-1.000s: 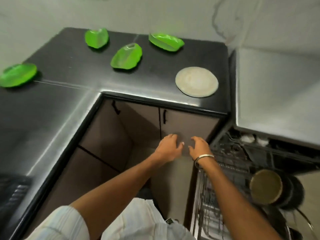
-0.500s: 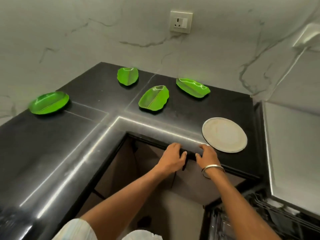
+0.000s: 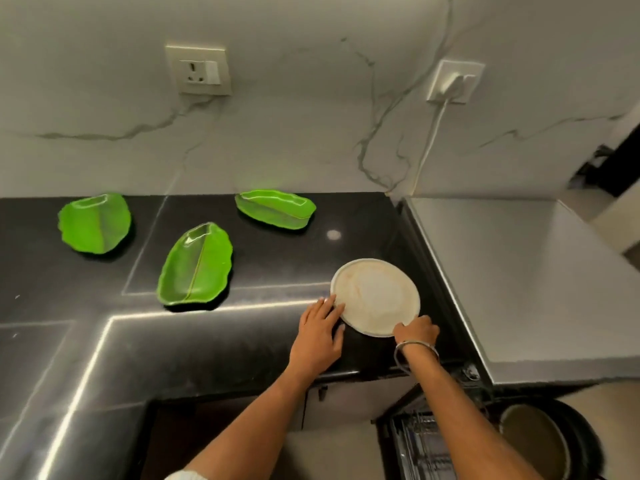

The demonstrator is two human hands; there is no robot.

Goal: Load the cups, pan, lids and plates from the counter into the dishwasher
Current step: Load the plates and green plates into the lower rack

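A round white plate (image 3: 375,296) lies flat on the black counter (image 3: 225,341), near its right end. My left hand (image 3: 318,336) rests on the counter with straight fingers touching the plate's left rim. My right hand (image 3: 415,332), a bangle on its wrist, curls its fingers over the plate's near right rim. Three green leaf-shaped plates sit farther back: one at the left (image 3: 95,223), one in the middle (image 3: 195,265), one by the wall (image 3: 275,209). At the bottom right the open dishwasher rack (image 3: 426,445) shows, with a dark pan (image 3: 540,441) standing in it.
A steel-grey appliance top (image 3: 519,282) adjoins the counter on the right. The marble wall carries a socket (image 3: 199,71) and a plugged-in white cable (image 3: 431,140). Cabinet doors (image 3: 346,403) sit below the counter edge.
Both hands rose from the cabinet front past the counter edge and onto the white plate. The view lifted from the dishwasher toward the wall.
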